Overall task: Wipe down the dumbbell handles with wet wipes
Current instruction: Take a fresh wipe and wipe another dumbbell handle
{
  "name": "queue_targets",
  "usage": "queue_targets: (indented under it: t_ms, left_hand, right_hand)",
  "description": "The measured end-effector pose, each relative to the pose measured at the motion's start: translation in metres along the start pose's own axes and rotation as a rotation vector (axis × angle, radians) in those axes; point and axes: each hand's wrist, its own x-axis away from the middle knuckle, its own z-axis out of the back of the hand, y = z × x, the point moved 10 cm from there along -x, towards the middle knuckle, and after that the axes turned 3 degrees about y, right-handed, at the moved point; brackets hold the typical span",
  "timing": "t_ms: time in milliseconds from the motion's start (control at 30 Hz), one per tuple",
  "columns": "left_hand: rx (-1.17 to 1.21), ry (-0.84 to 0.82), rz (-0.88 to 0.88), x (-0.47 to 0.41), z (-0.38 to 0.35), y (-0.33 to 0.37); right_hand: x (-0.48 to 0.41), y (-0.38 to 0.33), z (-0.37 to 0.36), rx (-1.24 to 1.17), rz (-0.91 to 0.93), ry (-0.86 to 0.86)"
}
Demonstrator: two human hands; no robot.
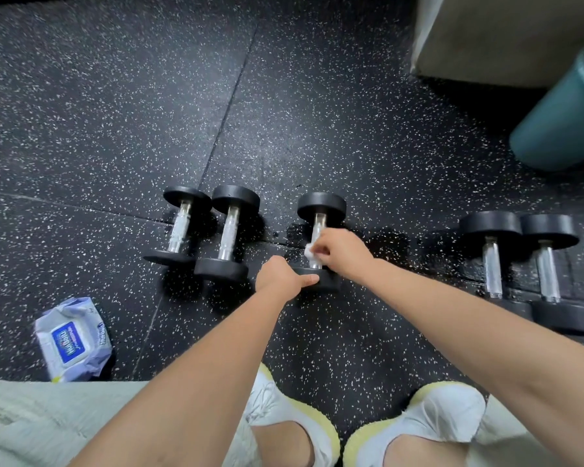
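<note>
Chrome handle [318, 224], middle dumbbell [321, 205]: right hand [343, 249] pinching wet wipe [308, 251], left hand [279, 276] gripping near head [327, 283]; best wiped full-length, all round.

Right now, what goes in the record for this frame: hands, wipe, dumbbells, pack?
left hand: grips near head of middle dumbbell
right hand: holds white wipe against the handle
left pair of dumbbells: on floor, untouched
right pair of dumbbells: on floor, untouched
wipe pack: on floor, lower left
bin: teal, far right
</note>
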Motion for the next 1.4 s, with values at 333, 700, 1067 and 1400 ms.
queue_targets:
  t_ms: [333, 700, 1067, 1400]
  left_hand:
    - [-0.002, 0.011, -0.015, 0.000, -0.003, -0.001]
    - [0.035, -0.006, -0.016, -0.007, 0.001, -0.007]
    - [0.107, -0.023, -0.008, -0.009, 0.000, -0.013]
    - [0.191, -0.031, 0.025, -0.014, -0.004, -0.022]
  right_hand:
    - [-0.031, 0.003, 0.014, 0.039, -0.068, 0.105]
    - [-0.028, 0.006, 0.008, 0.094, -0.052, 0.102]
    - [-0.019, -0.010, -0.002, 0.320, 0.019, 0.066]
    - [-0.016, -0.020, -0.006, 0.344, 0.030, 0.093]
